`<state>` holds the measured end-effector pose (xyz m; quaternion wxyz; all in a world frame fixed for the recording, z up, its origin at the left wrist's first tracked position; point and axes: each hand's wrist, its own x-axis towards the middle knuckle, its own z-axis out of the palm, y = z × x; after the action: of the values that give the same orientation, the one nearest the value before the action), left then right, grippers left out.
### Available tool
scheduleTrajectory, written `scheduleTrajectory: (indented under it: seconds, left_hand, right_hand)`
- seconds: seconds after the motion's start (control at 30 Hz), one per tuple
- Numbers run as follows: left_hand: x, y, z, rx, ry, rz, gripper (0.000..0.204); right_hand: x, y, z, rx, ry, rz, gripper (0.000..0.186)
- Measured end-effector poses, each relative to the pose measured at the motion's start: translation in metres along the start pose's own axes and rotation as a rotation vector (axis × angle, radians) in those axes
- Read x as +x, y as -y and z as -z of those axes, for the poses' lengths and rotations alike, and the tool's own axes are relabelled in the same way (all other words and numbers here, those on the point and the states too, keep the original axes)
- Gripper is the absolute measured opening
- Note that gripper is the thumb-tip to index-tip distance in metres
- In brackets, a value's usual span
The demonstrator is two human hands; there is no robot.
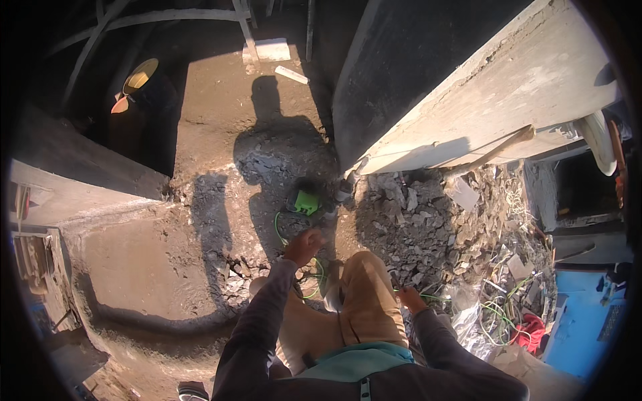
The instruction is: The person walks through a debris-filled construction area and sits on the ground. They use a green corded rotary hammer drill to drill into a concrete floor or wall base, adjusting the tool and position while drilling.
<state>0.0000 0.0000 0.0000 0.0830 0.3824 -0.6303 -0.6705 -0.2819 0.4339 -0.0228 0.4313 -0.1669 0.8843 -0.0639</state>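
Note:
In the head view my left hand (304, 246) reaches forward over my bent legs, fingers curled, just below a green-and-black device (305, 202) on the rubble-strewn ground; whether it grips anything is unclear. A green cable (319, 273) loops beneath that hand. My right hand (410, 299) is low beside my right knee, fingers closed around something I cannot make out, with green cable showing on both sides of it. My shadow falls across the dirt ahead.
Broken concrete (414, 220) and tangled wires with a red cloth (528, 334) lie right, beside a blue panel (578, 314). Concrete walls (481, 93) flank the passage. A recessed screed patch (140, 260) is left, a bucket (142, 75) back left, a white strip (291, 74) ahead.

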Motion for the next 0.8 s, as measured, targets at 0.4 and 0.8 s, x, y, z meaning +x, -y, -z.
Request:
scheduleTrajectory:
  seconds: [0.4, 0.8]
  left_hand:
    - [0.323, 0.011, -0.087, 0.074, 0.254, -0.35, 0.085]
    - [0.264, 0.067, -0.052, 0.055, 0.228, -0.524, 0.042]
  right_hand:
    - [0.261, -0.076, -0.13, 0.205, -0.49, 0.221, 0.04]
    - [0.26, -0.024, -0.229, 0.338, -0.522, 0.186, 0.047]
